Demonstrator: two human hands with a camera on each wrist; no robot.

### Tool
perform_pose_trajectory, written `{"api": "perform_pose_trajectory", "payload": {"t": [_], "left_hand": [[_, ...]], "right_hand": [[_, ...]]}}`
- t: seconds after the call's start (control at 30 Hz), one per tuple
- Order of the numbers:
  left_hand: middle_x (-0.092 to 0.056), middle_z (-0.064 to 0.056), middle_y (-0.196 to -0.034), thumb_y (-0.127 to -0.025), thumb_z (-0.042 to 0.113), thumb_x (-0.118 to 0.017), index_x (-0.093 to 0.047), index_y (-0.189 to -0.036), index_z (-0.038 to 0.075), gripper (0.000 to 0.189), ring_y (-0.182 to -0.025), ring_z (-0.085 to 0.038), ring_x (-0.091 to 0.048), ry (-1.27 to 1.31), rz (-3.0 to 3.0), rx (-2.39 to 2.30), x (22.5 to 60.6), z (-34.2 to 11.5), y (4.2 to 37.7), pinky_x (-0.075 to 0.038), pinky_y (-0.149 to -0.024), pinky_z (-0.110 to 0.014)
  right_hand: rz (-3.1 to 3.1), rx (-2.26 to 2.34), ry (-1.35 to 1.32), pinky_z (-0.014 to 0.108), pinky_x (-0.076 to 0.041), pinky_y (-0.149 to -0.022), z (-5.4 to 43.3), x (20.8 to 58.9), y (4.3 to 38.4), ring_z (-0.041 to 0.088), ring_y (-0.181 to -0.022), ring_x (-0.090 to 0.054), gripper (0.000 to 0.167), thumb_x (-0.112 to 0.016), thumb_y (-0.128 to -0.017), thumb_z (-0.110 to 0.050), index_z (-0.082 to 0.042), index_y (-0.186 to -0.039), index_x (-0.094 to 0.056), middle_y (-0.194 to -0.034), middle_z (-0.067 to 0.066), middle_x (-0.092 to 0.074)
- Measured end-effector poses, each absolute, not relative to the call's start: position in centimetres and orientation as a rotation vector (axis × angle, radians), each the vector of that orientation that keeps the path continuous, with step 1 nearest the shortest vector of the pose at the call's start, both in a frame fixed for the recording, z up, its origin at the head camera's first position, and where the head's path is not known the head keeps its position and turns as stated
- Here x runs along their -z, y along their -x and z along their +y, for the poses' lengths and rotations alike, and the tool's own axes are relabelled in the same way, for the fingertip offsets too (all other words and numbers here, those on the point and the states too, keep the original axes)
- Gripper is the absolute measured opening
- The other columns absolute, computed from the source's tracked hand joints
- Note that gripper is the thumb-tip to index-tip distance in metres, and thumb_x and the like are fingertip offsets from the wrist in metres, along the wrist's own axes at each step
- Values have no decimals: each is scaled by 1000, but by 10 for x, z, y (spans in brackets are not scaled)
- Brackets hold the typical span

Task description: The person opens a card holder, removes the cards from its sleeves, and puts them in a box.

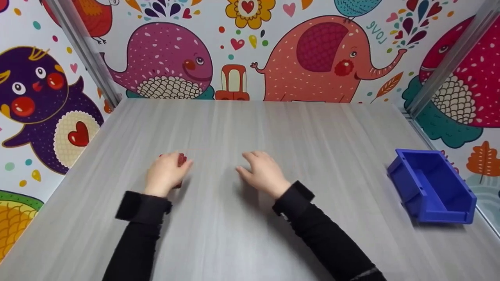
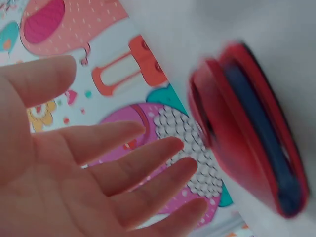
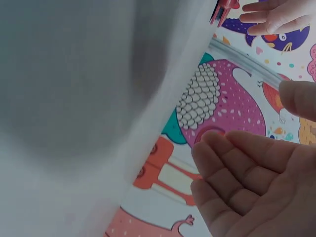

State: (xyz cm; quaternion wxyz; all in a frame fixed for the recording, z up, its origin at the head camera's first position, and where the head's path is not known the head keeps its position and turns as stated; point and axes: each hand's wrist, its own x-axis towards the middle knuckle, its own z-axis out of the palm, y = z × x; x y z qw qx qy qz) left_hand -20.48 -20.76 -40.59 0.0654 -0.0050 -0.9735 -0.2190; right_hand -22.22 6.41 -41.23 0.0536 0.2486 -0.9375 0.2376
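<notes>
A small red wallet with a flap and a dark blue strip along its edge is on the table, slightly blurred in the left wrist view. In the head view, most of the wallet is hidden under my left hand. That hand has its fingers spread and straight beside the wallet, with a gap between them in the left wrist view. To the right, my right hand hovers over the grey table, fingers relaxed and palm holding nothing.
A blue plastic bin with an open top stands near the table's right edge. Panels printed with cartoon animals close off the back and both sides. Metal posts rise at the back corners.
</notes>
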Motion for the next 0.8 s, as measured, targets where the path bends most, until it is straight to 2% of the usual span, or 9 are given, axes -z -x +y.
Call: {"api": "perform_pose_trajectory", "payload": {"t": [0.1,0.4,0.6,0.8], "left_hand": [[-64,-22,-92,-96,35,-55,-60,-98,-4,39,-85,-42,-61,-34,-2962,714,404,-222,205,-48,-68,-53],[-62,-32,-112,-99,32,-51,-58,-120,-11,48,-96,-45,-61,-147,-3031,758,404,-246,207,-49,-77,-55],[-64,-30,-109,-98,28,-51,-61,-117,-9,42,-90,-42,-62,-228,-3044,752,406,-253,209,-50,-70,-51],[-61,-33,-108,-97,27,-52,-60,-113,-11,43,-93,-46,-59,-312,-3082,693,410,-256,211,-50,-68,-51]], "right_hand": [[-2867,-748,-762,45,-43,-101,51,412,224,35,-119,-56,46,-61,-99,-33,2,-130,-60,-126,19,-62],[-2938,-748,-795,39,-50,-91,15,418,225,28,-107,-62,39,-61,-99,-32,-2,-122,-67,-114,12,-67],[-2976,-671,-847,34,-51,-87,-6,417,226,25,-103,-64,36,-60,-99,-32,-3,-117,-70,-111,11,-69],[-2989,-649,-853,30,-51,-84,-22,419,227,21,-99,-65,33,-62,-97,-32,-4,-113,-72,-106,9,-70]]}}
